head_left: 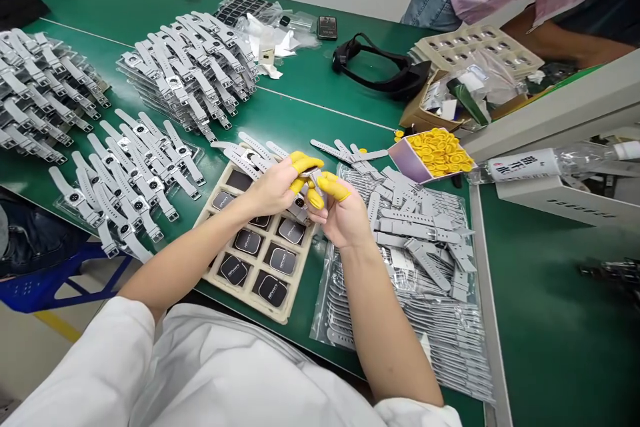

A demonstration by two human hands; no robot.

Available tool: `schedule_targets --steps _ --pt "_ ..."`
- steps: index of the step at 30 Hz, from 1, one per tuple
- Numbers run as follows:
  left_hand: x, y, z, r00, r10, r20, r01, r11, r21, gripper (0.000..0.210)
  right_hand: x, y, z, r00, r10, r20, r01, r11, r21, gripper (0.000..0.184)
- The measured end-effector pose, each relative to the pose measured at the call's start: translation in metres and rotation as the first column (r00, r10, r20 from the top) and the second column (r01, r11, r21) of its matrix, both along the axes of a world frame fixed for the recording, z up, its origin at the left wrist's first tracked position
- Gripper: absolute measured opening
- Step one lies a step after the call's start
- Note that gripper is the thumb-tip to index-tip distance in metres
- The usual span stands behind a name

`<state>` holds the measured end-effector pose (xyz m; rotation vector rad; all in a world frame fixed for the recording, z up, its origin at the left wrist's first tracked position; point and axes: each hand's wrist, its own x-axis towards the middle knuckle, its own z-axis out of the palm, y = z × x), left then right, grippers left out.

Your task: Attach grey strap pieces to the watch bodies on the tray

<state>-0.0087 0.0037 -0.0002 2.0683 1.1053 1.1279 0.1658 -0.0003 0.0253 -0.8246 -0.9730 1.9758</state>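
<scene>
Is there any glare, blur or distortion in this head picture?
Head view: glare on the plastic bag; head view: soft blur on the dark object near the right edge; head view: white sleeve, lower left, looks stretched; head view: left hand and right hand fairly sharp.

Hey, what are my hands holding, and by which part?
Left hand and right hand pinch what looks like a grey strap; which part cannot be told.

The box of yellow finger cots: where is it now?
In the head view, right of centre, the box sits between the grey straps and the plastic bottle.
</scene>
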Motion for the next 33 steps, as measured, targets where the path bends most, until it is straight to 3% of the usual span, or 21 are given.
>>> schedule_targets --steps 5,12,16,21,25,30,33 --pt "-0.004 -0.002 0.007 0.998 -0.054 -0.036 0.053 0.998 -0.035 0.038 0.003 0.003 0.000 1.000 0.023 -0.001 -0.023 0.998 -0.059 0.033" --pt "-0.008 -0.002 0.012 0.969 -0.062 -0.239 0.056 0.998 -0.029 0.035 0.005 0.005 0.000 0.997 0.059 0.054 -0.051 0.989 -0.142 0.033" --pt "-0.011 0.000 0.010 0.989 -0.102 -0.106 0.092 0.991 -0.096 0.035 0.004 0.004 0.000 0.996 0.058 0.065 -0.051 0.992 -0.115 0.033" --pt "-0.004 0.002 0.007 0.967 -0.021 0.252 0.084 0.967 -0.242 0.033 0.002 0.004 -0.001 0.998 -0.046 0.048 0.049 0.997 -0.060 0.037" --pt "0.003 0.004 0.005 0.874 0.147 0.464 0.013 0.945 -0.326 0.043 0.004 0.003 -0.001 0.993 0.033 0.117 -0.027 0.998 -0.048 0.040" --pt "-0.014 0.017 0.004 0.619 0.447 0.646 -0.145 0.873 -0.465 0.043 0.015 0.007 0.001 0.936 0.230 0.268 -0.214 0.973 -0.087 0.046" --pt "-0.024 0.023 0.004 0.512 0.575 0.638 -0.236 0.808 -0.540 0.033 0.020 0.011 0.001 0.930 0.173 0.326 -0.176 0.984 -0.021 0.043"
